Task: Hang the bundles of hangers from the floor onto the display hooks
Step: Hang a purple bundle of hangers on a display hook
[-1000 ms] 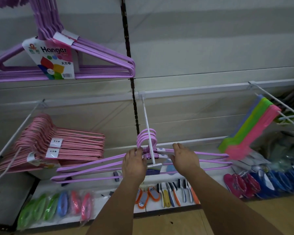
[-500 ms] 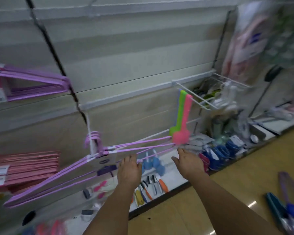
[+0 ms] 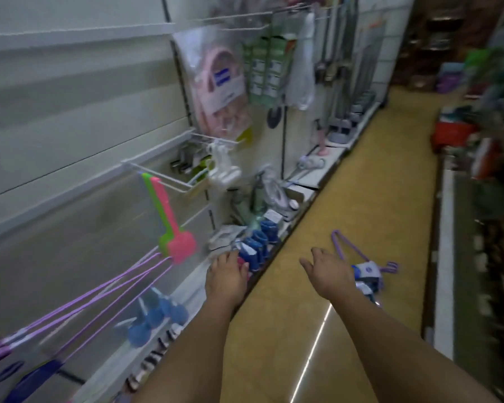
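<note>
Two hands: both bare forearms reach forward from the bottom of the view, palms down, neither holding anything.
Left hand (image 3: 227,276): fingers loosely spread and relaxed, hovering over the front edge of the low white display shelf (image 3: 186,303).
Right hand (image 3: 329,271): fingers slack and slightly apart, stretched out above the yellow-tan shop floor (image 3: 361,184), near the bundle lying there but not touching it.
Hung bundle: a bundle of thin purple plastic hangers with a blue and white label (image 3: 79,303) hangs at the lower left in front of the pale slatted wall panel; its long bars slant up to the right, and their ends sit just beside the pink paddle.
Floor bundle: a second bundle of purple plastic hangers wrapped in a blue and white paper label (image 3: 364,267) lies flat on the floor just beyond the right hand, its hook end pointing right.
Paddles: a pink flat plastic paddle (image 3: 175,228) and a green one close behind it hang from a white wire hook (image 3: 163,177) on the wall.
Shelf goods: blurred blue round-headed items (image 3: 154,315) lie on the shelf left of the left hand; blue packaged goods (image 3: 256,245) sit just past its fingertips.
Far aisle: more hanging packages and upright poles line the wall, too blurred to identify.
</note>
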A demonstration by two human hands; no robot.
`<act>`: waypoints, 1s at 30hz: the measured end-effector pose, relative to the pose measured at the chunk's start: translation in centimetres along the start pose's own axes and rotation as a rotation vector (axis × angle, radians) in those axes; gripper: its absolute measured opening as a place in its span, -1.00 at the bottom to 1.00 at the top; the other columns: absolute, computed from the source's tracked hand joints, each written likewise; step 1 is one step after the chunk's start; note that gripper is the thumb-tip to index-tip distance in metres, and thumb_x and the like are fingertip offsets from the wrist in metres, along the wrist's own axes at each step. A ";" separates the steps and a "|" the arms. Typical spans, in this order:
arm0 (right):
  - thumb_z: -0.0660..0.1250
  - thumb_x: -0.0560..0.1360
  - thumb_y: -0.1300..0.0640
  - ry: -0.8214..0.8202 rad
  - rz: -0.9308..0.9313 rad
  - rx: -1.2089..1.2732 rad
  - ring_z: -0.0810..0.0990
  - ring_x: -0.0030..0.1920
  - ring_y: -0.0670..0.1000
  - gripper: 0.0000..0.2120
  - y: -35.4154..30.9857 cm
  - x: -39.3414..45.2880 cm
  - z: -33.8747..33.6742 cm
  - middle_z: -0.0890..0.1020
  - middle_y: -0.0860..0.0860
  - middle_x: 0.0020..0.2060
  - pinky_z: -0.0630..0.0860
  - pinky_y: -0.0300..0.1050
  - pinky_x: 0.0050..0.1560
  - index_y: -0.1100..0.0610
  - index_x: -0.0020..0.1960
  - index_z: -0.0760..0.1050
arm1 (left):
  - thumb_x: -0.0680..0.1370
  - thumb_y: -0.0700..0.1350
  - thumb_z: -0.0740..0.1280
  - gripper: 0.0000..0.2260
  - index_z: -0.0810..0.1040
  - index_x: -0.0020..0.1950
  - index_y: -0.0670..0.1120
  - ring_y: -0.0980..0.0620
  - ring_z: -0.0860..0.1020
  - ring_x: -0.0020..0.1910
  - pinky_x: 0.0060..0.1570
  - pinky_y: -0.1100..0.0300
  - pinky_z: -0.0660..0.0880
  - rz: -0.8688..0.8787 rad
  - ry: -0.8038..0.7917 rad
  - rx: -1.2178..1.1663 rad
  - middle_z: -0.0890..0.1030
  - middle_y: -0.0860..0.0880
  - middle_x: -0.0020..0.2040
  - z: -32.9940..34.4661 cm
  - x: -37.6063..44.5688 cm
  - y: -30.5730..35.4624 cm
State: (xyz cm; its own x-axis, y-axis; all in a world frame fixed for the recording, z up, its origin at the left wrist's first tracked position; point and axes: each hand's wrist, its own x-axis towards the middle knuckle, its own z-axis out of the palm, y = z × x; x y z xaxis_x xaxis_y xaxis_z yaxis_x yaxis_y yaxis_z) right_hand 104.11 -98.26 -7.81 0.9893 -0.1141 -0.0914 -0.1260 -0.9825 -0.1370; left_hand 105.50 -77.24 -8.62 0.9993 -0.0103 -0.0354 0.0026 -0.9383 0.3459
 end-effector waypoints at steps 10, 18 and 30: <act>0.02 0.62 -0.13 0.021 0.380 0.154 0.52 0.20 0.15 -0.59 10.8 0.8 -0.6 0.51 0.10 0.22 0.42 -0.01 0.08 0.11 0.27 0.37 | 0.65 0.07 0.06 -0.54 0.19 0.52 -0.07 -0.04 0.25 0.46 0.39 0.07 0.22 0.309 -0.178 -0.013 0.27 -0.07 0.50 4.8 6.3 11.3; -0.02 0.64 -0.13 0.024 0.553 0.143 0.51 0.22 0.12 -0.56 14.8 4.9 -1.1 0.50 0.09 0.27 0.41 -0.06 0.06 0.11 0.36 0.32 | 0.66 0.08 0.04 -0.53 0.14 0.54 -0.04 -0.03 0.16 0.51 0.44 0.03 0.16 0.458 -0.296 -0.013 0.16 -0.04 0.55 7.3 13.2 16.2; -0.08 0.64 -0.17 -0.001 0.739 0.138 0.53 0.15 0.13 -0.53 20.6 8.8 0.6 0.52 0.11 0.20 0.44 0.00 0.03 0.13 0.28 0.37 | 0.66 0.09 0.04 -0.51 0.14 0.54 -0.08 0.00 0.14 0.52 0.46 0.01 0.15 0.592 -0.459 0.052 0.17 -0.04 0.55 14.4 19.5 22.4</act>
State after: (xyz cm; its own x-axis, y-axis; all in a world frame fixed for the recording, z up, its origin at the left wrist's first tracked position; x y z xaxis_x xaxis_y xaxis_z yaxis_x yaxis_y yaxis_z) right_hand 110.17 -119.42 -12.04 0.6430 -0.7369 -0.2086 -0.7658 -0.6224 -0.1619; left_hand 124.53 -103.43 -15.05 0.7174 -0.6507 -0.2488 -0.5435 -0.7462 0.3844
